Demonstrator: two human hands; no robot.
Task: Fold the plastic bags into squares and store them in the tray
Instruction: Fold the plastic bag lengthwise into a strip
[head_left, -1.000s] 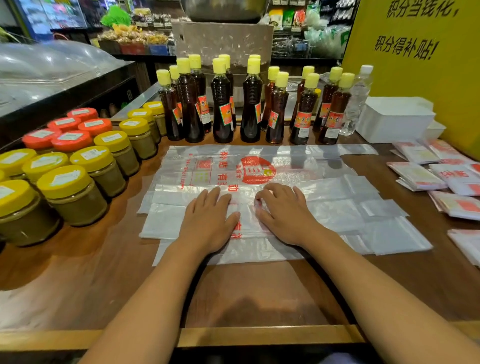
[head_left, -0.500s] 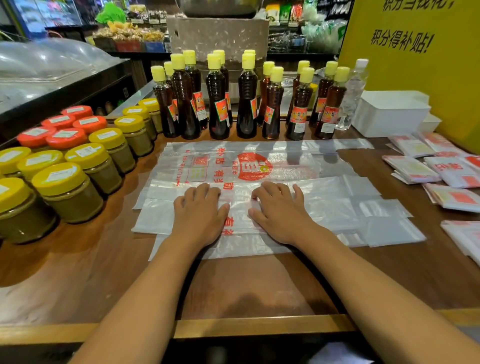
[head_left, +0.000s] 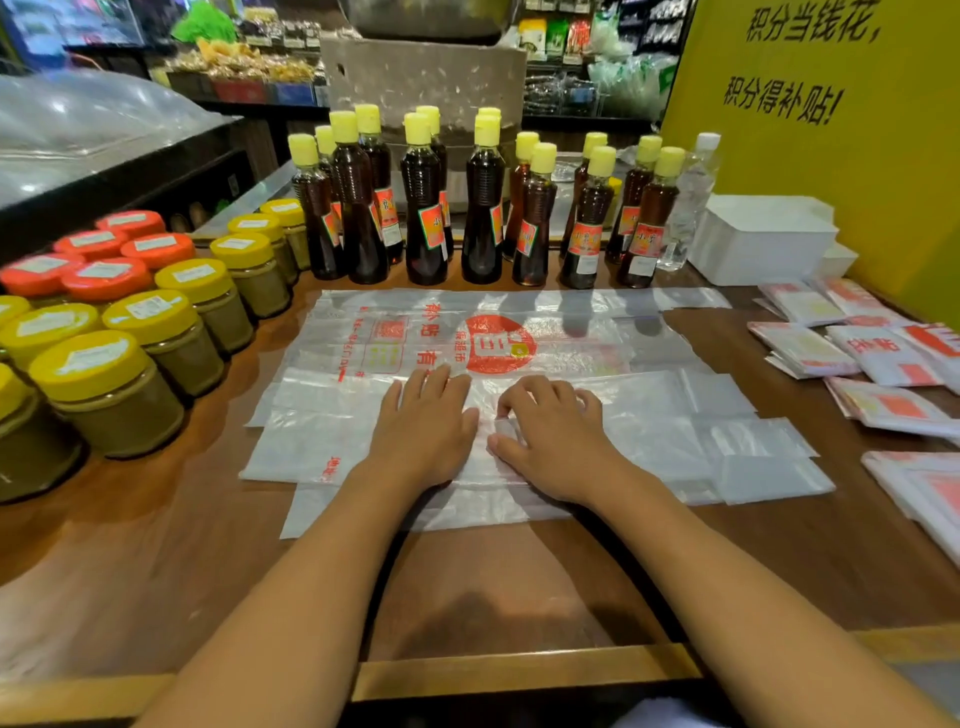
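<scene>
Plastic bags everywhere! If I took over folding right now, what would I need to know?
Left hand: flat, pressing the plastic bag on the wooden counter.
Right hand: fingers curled on the same bag, beside the left.
Done: folded squares lie at the right.
Left: this bag is a long strip, not square; the white tray sits far right, contents not visible.

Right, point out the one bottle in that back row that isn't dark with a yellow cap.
The clear bottle at the row's right end, beside the white tray: white cap, see-through body.
</scene>
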